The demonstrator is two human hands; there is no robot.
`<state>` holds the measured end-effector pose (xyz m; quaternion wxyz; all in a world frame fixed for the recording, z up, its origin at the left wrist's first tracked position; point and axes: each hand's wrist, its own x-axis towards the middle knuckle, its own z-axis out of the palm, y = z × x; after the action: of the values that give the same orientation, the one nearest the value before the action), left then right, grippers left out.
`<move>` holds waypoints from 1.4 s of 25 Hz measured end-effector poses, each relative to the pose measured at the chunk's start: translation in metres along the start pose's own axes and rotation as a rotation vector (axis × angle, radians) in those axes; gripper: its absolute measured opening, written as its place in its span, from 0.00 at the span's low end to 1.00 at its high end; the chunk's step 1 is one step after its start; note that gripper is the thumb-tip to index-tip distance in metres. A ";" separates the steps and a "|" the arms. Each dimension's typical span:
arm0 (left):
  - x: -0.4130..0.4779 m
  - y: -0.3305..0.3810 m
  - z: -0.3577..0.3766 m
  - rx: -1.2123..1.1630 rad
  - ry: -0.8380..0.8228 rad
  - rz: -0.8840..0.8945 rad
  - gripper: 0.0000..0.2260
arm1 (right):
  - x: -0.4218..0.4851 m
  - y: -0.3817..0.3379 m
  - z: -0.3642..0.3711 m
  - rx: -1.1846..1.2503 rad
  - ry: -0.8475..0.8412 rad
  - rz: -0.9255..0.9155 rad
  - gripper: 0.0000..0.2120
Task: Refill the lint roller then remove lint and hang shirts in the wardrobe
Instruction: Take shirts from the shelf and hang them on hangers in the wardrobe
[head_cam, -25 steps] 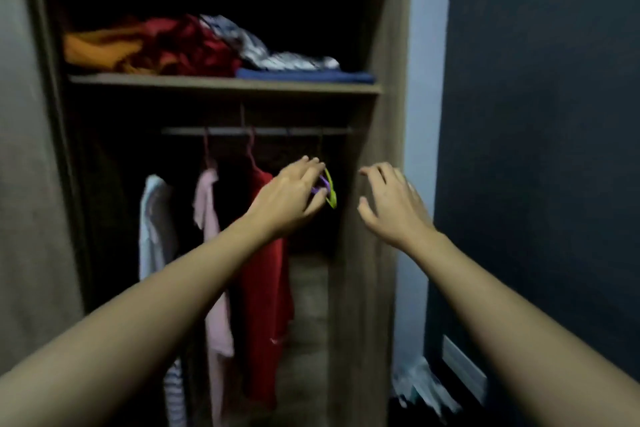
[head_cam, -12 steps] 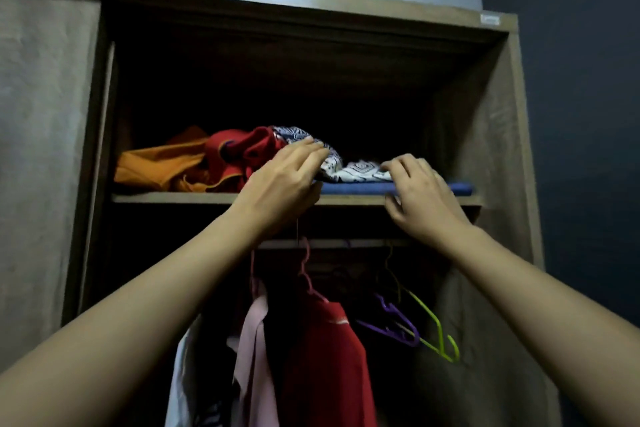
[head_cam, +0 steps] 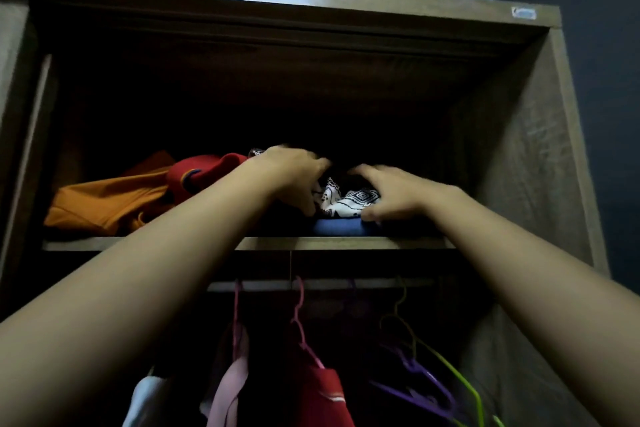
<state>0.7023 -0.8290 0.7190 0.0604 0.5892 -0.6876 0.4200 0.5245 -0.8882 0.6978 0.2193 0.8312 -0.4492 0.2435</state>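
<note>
Both hands moved off the shelf [head_cam: 346, 243] edge: left hand [head_cam: 294, 180] and right hand [head_cam: 391, 194] now clamp the patterned shirt [head_cam: 346, 199] atop the blue fold [head_cam: 341, 227], likely next for delinting and hanging.

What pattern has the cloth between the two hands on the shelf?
White cloth with a black geometric print, best seen in the head view.

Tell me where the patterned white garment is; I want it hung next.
It lies on the upper shelf, right of centre, atop a blue cloth, between the left hand and right hand.
</note>
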 end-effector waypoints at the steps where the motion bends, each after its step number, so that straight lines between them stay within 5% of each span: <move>1: 0.004 0.000 0.003 -0.003 -0.033 -0.048 0.34 | 0.005 0.002 0.000 0.051 -0.044 0.021 0.39; 5: 0.008 -0.006 0.007 0.026 0.056 -0.157 0.21 | 0.007 0.004 0.005 0.122 -0.158 0.062 0.30; 9: 0.011 -0.012 0.002 -0.039 -0.111 -0.187 0.22 | 0.006 0.005 0.004 0.104 -0.081 0.030 0.23; 13: 0.038 0.027 -0.020 0.002 -0.002 -0.196 0.17 | -0.001 0.047 0.003 0.004 0.051 0.023 0.24; 18: 0.051 0.068 0.000 0.045 0.275 -0.001 0.15 | -0.021 0.086 -0.023 -0.289 0.110 0.090 0.28; 21: 0.051 0.068 0.025 -0.118 0.196 0.116 0.13 | -0.042 0.091 -0.022 -0.372 0.003 -0.004 0.24; 25: 0.044 0.045 0.027 -0.295 0.046 0.155 0.16 | -0.059 0.090 -0.018 -0.362 -0.046 -0.029 0.25; 29: 0.039 0.045 0.012 -0.130 0.328 0.144 0.19 | -0.056 0.096 -0.034 -0.431 -0.020 0.012 0.29; 32: 0.032 0.048 0.026 -0.114 0.178 0.207 0.26 | -0.061 0.089 -0.030 -0.605 -0.155 0.014 0.35; 35: 0.024 0.037 0.026 -0.197 0.120 0.188 0.31 | -0.064 0.083 -0.032 -0.663 -0.100 -0.042 0.37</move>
<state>0.6735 -0.8662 0.6975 0.1192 0.4872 -0.7728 0.3889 0.4164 -0.8703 0.6972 0.4603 0.7347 -0.4968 0.0385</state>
